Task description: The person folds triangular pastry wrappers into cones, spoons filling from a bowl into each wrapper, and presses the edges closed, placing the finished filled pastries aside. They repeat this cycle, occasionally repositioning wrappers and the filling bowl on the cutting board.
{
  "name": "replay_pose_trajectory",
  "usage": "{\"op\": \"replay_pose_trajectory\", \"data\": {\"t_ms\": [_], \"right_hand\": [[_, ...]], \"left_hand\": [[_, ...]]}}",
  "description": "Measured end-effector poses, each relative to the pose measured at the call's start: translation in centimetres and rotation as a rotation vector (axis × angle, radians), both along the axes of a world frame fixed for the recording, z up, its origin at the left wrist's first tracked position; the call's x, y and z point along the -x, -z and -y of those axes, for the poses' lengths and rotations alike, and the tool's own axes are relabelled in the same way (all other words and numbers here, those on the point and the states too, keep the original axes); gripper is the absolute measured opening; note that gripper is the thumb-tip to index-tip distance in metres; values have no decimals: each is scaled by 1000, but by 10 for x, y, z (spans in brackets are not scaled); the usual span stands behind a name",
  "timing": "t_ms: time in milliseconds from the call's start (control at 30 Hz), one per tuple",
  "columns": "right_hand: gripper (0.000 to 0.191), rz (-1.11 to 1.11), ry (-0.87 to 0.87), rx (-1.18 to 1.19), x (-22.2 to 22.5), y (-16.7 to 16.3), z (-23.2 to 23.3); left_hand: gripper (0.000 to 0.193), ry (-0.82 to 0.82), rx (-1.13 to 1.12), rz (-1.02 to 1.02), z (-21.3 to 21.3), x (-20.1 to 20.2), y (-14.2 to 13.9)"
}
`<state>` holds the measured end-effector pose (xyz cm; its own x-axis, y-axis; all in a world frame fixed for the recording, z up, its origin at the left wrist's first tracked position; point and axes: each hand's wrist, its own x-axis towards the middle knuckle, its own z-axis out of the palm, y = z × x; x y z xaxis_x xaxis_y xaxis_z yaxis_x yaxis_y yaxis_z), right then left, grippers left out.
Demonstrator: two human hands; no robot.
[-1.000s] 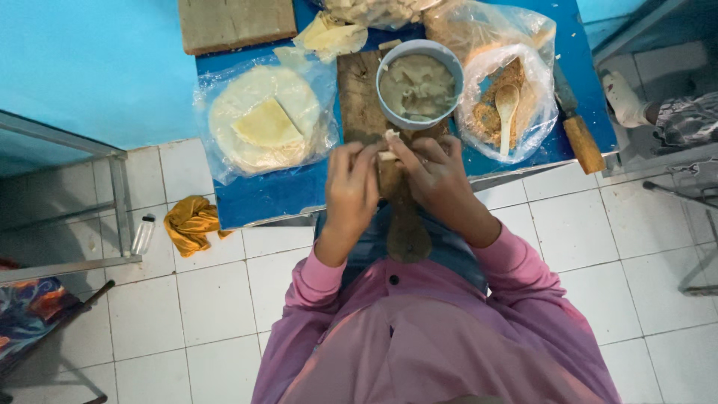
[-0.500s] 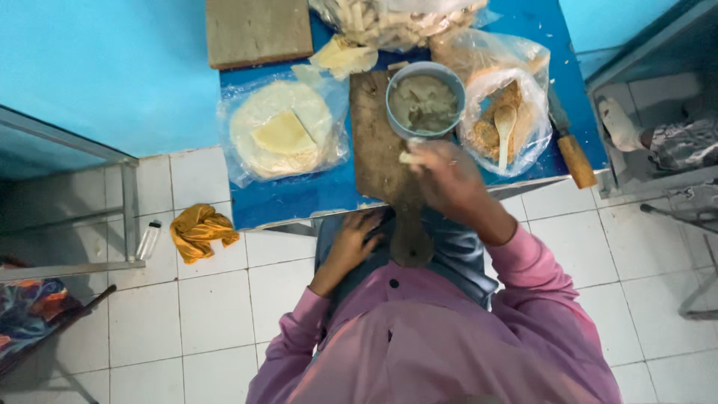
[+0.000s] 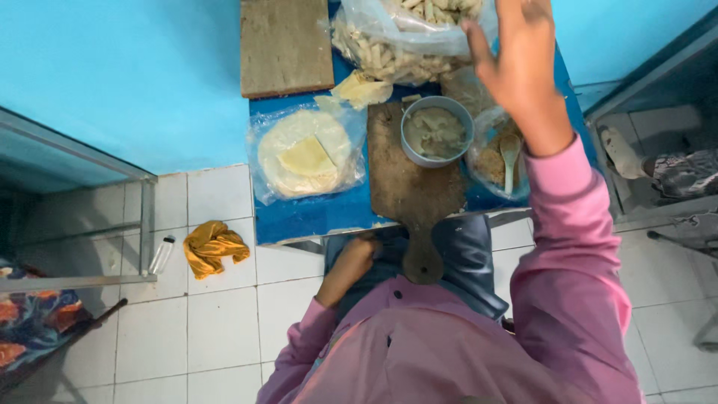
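Observation:
My right hand (image 3: 516, 67) is raised over the far side of the blue table (image 3: 299, 217), above a clear plastic bag of pale rolled pieces (image 3: 389, 45). Its fingertips run past the top edge, so what it holds is hidden. My left hand (image 3: 351, 262) rests curled on my lap below the table edge and holds nothing. In front of me lies a paddle-shaped wooden board (image 3: 415, 187), bare on top. A metal bowl of greyish filling (image 3: 436, 131) stands at its far end. A stack of round pale wrappers (image 3: 307, 153) lies on plastic to the left.
A bag of brown crumbs with a spoon (image 3: 507, 161) lies under my right forearm. A square wooden block (image 3: 286, 45) sits at the table's far left. On the tiled floor lie a yellow cloth (image 3: 215, 247) and a small bottle (image 3: 161, 254) by a metal frame (image 3: 142, 224).
Both hands were together over the wooden board with a small roll. The left hand has dropped to my lap, and the right hand has swung up and away to the bag of rolls.

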<state>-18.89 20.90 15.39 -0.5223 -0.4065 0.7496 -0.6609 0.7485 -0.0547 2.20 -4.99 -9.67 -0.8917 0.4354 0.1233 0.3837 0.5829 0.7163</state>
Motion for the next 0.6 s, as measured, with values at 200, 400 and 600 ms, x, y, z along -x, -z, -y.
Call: {"op": "replay_pose_trajectory", "data": {"t_ms": [200,400,600], "right_hand": [[46,69,-28,101,-28,24,-54],[27,336,133,234,-5,54,-119],[46,403,113,84,34,82,-135]], "left_hand": [[36,274,-233,-64,29,-23,-87],[35,108,-133,-389,6,31,-125],[23,94,-41,-480,-6,56,-128]]}}
